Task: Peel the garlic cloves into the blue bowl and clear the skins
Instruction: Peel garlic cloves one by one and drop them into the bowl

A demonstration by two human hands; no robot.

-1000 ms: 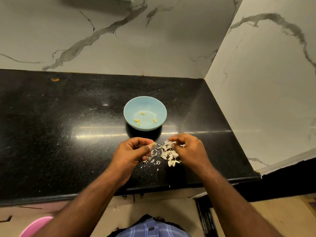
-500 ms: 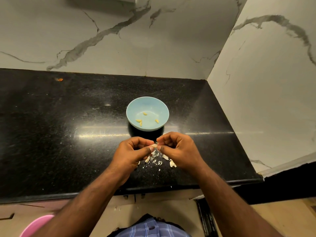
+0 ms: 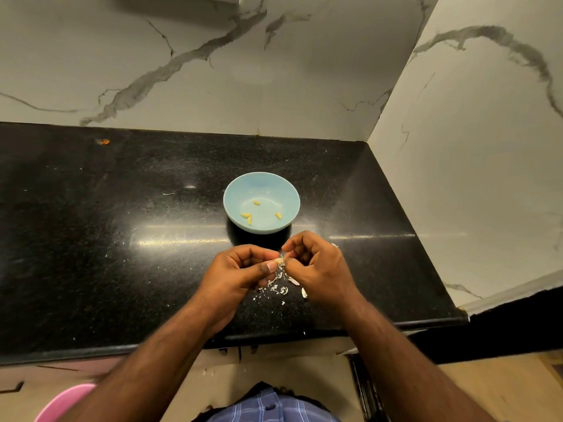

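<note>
Head view shows the left hand (image 3: 243,269) and the right hand (image 3: 316,266) meeting just above the near part of the bench (image 3: 91,254), both with fingers curled, pinching one small garlic clove (image 3: 279,261) between their fingertips. Left thumb and forefinger seem to steady the clove while the right fingertips work at its skin; the exact contact is too small to make out. Holding the clove over the bench, short of the bowl, looks deliberate: loose skin drops onto the dark surface and not among the peeled cloves. Directly beneath and between the hands lies a scatter of pale skins (image 3: 281,289), partly hidden by the right hand. Just beyond the hands stands the blue bowl (image 3: 237,190), close enough for a short reach, with four peeled cloves (image 3: 248,217) lying apart on its floor. Peeling is likely under way, with the skins not yet cleared. At the lower left corner a pink container (image 3: 61,403) pokes in below the bench edge.
</note>
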